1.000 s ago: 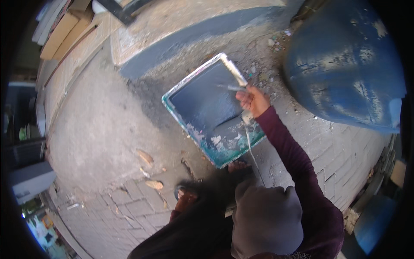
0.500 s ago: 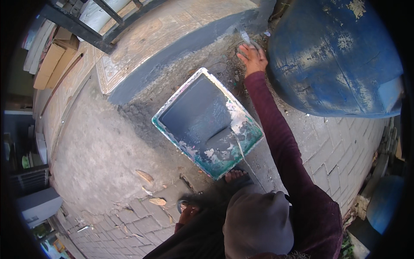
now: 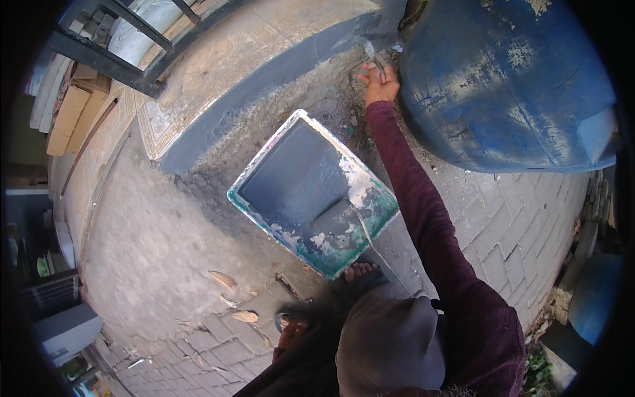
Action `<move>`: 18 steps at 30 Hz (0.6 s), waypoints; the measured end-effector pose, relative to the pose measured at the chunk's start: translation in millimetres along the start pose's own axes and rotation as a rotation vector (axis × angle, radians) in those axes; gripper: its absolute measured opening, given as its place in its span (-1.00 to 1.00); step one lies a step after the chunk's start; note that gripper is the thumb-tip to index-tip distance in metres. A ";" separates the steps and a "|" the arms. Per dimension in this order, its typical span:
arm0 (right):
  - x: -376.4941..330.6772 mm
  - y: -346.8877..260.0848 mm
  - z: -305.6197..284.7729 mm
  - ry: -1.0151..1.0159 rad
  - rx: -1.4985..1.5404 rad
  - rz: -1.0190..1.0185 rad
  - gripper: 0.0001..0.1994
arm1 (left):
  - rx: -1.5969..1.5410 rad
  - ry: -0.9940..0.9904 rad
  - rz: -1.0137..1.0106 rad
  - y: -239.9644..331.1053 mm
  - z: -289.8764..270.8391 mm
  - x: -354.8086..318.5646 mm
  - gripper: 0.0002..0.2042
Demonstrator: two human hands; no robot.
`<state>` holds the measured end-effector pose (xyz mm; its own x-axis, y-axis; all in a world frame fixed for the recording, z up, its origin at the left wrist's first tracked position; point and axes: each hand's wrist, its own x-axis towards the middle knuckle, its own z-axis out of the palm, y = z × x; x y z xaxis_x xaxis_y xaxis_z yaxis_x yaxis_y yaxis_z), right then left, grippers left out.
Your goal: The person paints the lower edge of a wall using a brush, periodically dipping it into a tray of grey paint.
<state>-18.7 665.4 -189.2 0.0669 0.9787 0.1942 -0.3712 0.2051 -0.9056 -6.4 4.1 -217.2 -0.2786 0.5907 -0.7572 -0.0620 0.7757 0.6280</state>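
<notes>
One blue barrel (image 3: 509, 86) beside right hand (image 3: 380, 83).

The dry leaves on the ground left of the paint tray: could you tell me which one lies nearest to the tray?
The upper leaf, long and pointed, lies nearest the paint tray; the other leaf sits lower, by the paving bricks.

Far to the left of the right hand (image 3: 380, 83), beyond the dark railing (image 3: 126, 40), lies a stack of flat brown cardboard packages (image 3: 69, 116), rectangular and set side by side at the upper left rim. No labels, signs or screens can be made out.
</notes>
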 end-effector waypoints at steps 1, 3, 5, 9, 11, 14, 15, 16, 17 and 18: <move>-12.1 -0.5 6.5 -0.038 0.001 -0.014 -0.73 | 0.025 0.012 -0.001 2.9 -0.7 -1.1 -0.76; -35.2 -4.1 17.2 -0.172 -0.037 -0.022 -0.74 | 0.076 0.035 -0.002 12.1 -2.9 -3.7 -0.75; -58.3 -14.0 28.9 -0.367 -0.104 -0.004 -0.74 | -0.430 0.140 0.039 -55.2 8.6 -6.3 -0.74; -45.5 -32.6 6.8 -0.297 -0.118 0.118 -0.75 | -0.027 -0.043 -0.198 26.6 -3.9 -5.3 -0.75; -27.5 -12.9 0.0 -0.193 -0.106 0.024 -0.76 | 0.156 -0.068 -0.026 13.6 -6.7 -5.2 -0.74; -5.5 -3.2 -3.7 -0.136 -0.114 0.025 -0.74 | 0.314 -0.047 0.168 8.9 -5.7 -7.6 -0.75; -5.1 0.1 -2.7 -0.098 -0.115 -0.009 -0.75 | 0.278 -0.036 0.136 11.3 -4.2 -8.2 -0.75; -5.8 2.8 1.0 -0.061 -0.113 -0.044 -0.76 | 0.242 -0.020 0.105 17.2 -3.7 -9.8 -0.74; -6.2 4.3 2.8 -0.025 -0.116 -0.080 -0.76 | 0.133 -0.013 -0.011 33.9 -1.7 -8.8 -0.74; -6.5 5.1 3.6 -0.008 -0.118 -0.099 -0.76 | 0.022 -0.007 -0.125 42.6 -0.4 -7.7 -0.74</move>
<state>-24.3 660.0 -193.7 0.0899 0.9535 0.2878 -0.2519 0.3013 -0.9197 -7.4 32.5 -184.6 -0.2630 0.4904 -0.8309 -0.0747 0.8483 0.5242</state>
